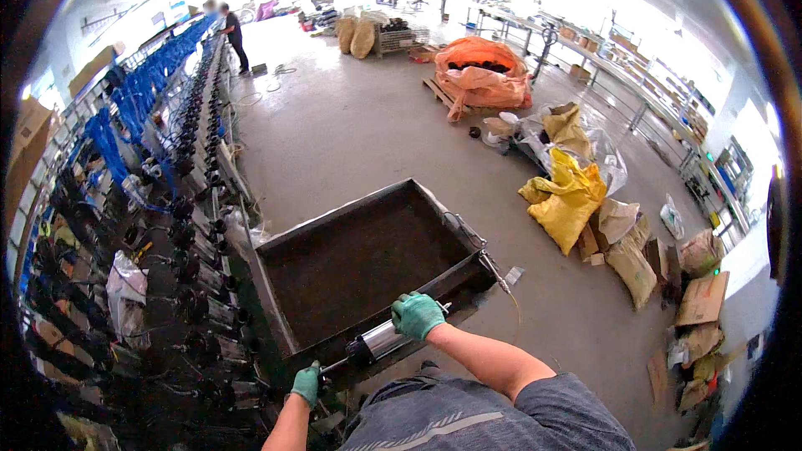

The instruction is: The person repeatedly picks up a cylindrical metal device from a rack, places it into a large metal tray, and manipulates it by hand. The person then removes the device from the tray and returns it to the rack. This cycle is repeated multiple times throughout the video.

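Metal cylinder point(384, 340): silvery, shiny barrel, blk end cap point(361, 352) facing L, thin rod point(337, 364) out of the cap, short fitting at the other end. Held slantwise along near edge of dark rect. tank point(334, 217); can't tell if it touches the rim. R hand point(418, 316), green glove, clamped around barrel toward its R end. L hand point(307, 384), same glove type, closed on rod's outer end, by tank's near-L corner. Tank interior dark brown. Metal nozzle tool point(496, 273) w/ thin hose at tank's R corner. L of tank: long rack point(219, 305) w/ many blk-ended cylinders. Yellow sack point(572, 196) on floor, well R.
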The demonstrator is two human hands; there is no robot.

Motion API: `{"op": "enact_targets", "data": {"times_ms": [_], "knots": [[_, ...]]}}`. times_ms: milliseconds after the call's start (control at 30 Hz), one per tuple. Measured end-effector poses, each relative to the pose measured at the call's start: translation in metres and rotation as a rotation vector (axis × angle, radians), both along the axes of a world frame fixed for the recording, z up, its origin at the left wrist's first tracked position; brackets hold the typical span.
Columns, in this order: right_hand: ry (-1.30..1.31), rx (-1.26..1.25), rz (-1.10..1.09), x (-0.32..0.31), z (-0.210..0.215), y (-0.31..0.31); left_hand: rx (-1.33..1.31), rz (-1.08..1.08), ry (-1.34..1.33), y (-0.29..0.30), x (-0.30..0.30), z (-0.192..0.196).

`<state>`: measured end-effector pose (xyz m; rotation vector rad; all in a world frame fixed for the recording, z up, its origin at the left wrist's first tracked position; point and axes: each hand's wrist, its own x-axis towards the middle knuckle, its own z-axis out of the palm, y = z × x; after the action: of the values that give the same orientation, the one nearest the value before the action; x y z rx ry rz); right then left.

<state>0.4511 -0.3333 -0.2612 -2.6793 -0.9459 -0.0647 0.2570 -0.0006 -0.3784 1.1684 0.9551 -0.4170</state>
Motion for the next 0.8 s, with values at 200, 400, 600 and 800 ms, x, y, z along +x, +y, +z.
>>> {"op": "enact_targets", "data": {"times_ms": [200,400,600,800], "knots": [[-0.017,0.039,-0.028,-0.003,-0.003,-0.004,1.126,-0.641,-0.840,-0.016,-0.022,0.049],[-0.031,0.034,-0.022,-0.001,-0.004,-0.002,0.296,-0.253,-0.132,-0.003,0.006,0.040],[-0.002,0.010,-0.003,0.001,-0.003,-0.002,0.507,-0.150,-0.450,-0.013,-0.007,0.020],[0.017,0.014,-0.010,-0.002,0.001,-0.001,0.865,-0.398,-0.755,-0.008,-0.020,0.011]]}}
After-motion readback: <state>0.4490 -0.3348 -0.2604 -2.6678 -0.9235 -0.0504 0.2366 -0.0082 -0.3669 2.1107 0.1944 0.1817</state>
